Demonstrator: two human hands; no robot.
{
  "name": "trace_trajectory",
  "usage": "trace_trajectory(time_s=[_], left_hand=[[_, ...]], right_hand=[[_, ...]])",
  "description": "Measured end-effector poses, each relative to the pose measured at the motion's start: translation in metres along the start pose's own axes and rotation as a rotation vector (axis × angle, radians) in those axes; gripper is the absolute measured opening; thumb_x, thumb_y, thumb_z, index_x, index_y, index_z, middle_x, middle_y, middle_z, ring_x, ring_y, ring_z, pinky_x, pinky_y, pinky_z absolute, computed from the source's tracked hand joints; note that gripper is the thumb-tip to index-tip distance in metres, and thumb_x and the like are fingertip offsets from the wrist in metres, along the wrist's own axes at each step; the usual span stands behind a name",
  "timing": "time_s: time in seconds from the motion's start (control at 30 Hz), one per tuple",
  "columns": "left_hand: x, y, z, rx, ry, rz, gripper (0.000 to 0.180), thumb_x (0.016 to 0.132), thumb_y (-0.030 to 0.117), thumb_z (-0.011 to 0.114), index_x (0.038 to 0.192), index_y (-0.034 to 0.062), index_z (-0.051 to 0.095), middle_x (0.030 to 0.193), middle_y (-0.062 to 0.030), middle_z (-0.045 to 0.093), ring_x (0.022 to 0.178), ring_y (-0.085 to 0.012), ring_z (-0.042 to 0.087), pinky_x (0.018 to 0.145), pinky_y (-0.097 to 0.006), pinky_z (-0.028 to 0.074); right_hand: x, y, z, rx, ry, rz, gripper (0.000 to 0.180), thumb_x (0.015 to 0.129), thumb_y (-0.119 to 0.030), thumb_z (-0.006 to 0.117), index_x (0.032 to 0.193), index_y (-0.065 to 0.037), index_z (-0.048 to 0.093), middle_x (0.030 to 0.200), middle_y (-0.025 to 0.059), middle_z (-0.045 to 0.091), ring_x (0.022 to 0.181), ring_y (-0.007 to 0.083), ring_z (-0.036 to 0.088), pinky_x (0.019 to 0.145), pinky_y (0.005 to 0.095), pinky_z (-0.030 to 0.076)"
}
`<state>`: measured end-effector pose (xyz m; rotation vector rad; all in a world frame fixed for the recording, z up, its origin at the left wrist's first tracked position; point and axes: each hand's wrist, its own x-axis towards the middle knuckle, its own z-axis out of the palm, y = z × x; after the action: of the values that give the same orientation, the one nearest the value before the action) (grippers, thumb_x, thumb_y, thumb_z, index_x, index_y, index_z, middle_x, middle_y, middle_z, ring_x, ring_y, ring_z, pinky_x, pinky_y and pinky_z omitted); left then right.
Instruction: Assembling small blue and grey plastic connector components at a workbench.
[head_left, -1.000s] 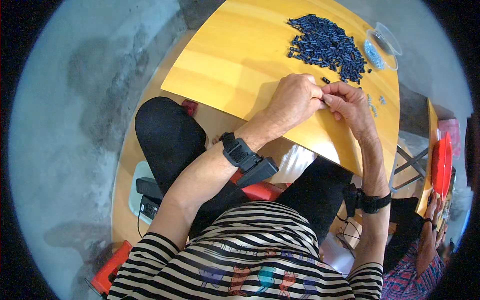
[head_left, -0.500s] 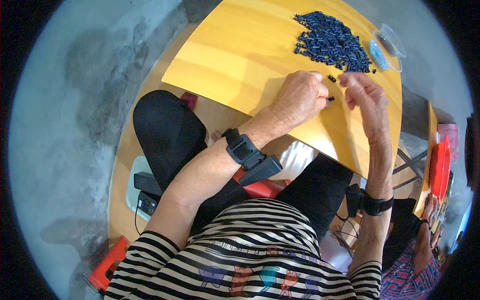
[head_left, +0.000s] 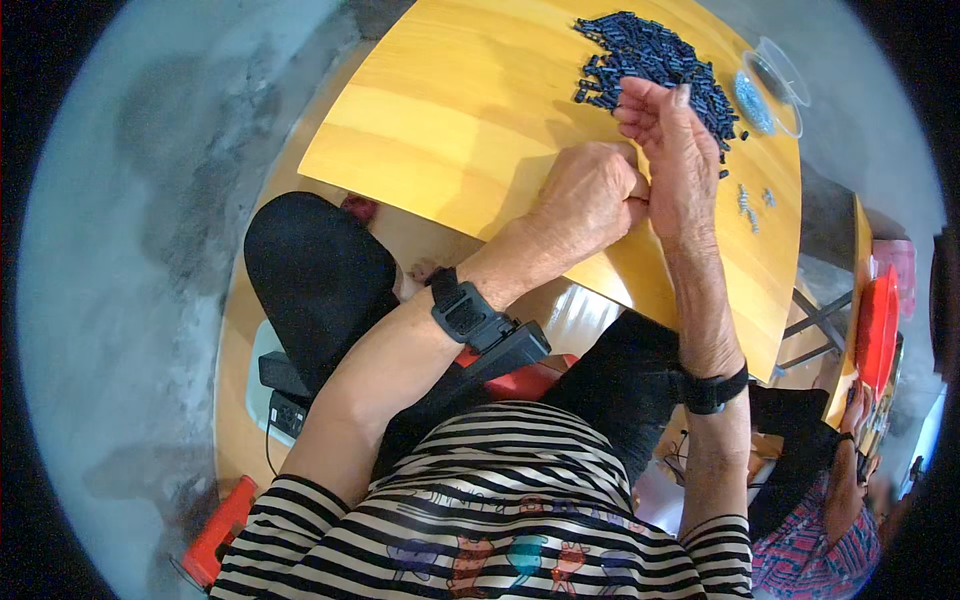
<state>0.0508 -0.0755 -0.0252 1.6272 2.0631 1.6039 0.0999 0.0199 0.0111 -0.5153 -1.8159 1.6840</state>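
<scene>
My left hand (head_left: 592, 197) is closed in a pinch above the near part of the yellow table, its fingertips hidden behind my right hand. Half a second ago a small black piece showed at those fingertips; now it is out of sight. My right hand (head_left: 672, 150) is raised just beside the left, fingers stretched and slightly bent, with nothing visible in them. Its fingertips overlap the near edge of a heap of small black pieces (head_left: 640, 45). Several small silvery metal parts (head_left: 748, 208) lie on the table to the right of my right hand.
A clear round tub with a lid (head_left: 790, 85) and pale blue small parts (head_left: 753, 103) stands at the table's far right. The yellow tabletop (head_left: 430, 120) curves toward a grey wall on the left. At the right, another person's arm (head_left: 848, 480) is near a red basin (head_left: 877, 330).
My right hand has moved left and away from me, to the heap's near edge, uncovering the silvery parts. My left hand stays nearly in place, still closed. The view has shifted slightly.
</scene>
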Motion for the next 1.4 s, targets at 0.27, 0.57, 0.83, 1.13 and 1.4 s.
trace_trajectory(time_s=[0.27,0.57,0.83,1.13,1.4], left_hand=[[0.000,0.007,-0.005,-0.085,0.047,-0.132,0.015,0.073,0.012,0.067,0.079,-0.0001,0.061,0.072,-0.0186,0.063,0.071,-0.0371,0.062,0.064,-0.044,0.049],[0.001,0.004,-0.006,-0.143,0.043,-0.118,0.014,0.069,0.008,0.066,0.078,0.0005,0.060,0.074,-0.0185,0.061,0.074,-0.0378,0.061,0.062,-0.044,0.048],[-0.001,0.003,-0.006,-0.219,0.049,-0.133,0.015,0.070,0.007,0.066,0.081,0.0003,0.059,0.078,-0.0194,0.062,0.075,-0.0385,0.061,0.063,-0.044,0.049],[-0.001,0.002,-0.003,-0.132,0.048,-0.150,0.013,0.072,0.013,0.066,0.077,0.0020,0.060,0.072,-0.0180,0.062,0.073,-0.0381,0.061,0.062,-0.043,0.049],[0.003,0.008,-0.005,-0.021,0.011,-0.159,0.011,0.072,0.013,0.066,0.074,0.0028,0.062,0.071,-0.0177,0.062,0.072,-0.0367,0.062,0.061,-0.043,0.049]], right_hand=[[-0.007,0.006,0.002,-0.508,-0.179,-0.365,0.050,0.097,-0.042,0.035,0.112,-0.001,0.058,0.111,0.0181,0.059,0.106,0.0326,0.053,0.094,0.0387,0.039],[-0.004,0.001,0.003,-0.621,-0.325,-0.388,0.093,0.081,-0.077,0.011,0.127,-0.006,0.050,0.131,0.0160,0.048,0.131,0.0336,0.034,0.108,0.0411,0.024],[-0.004,0.005,0.002,-0.660,-0.331,-0.362,0.100,0.077,-0.081,0.010,0.131,-0.006,0.045,0.135,0.0155,0.046,0.134,0.0337,0.029,0.108,0.0417,0.024],[-0.007,0.006,0.000,-0.554,-0.290,-0.459,0.072,0.088,-0.062,0.036,0.126,-0.002,0.049,0.127,0.0209,0.050,0.127,0.0395,0.038,0.105,0.0433,0.031],[-0.007,0.005,-0.005,-0.349,-0.246,-0.373,0.057,0.094,-0.050,0.039,0.119,-0.002,0.056,0.117,0.0140,0.058,0.115,0.0273,0.050,0.100,0.0347,0.034]])
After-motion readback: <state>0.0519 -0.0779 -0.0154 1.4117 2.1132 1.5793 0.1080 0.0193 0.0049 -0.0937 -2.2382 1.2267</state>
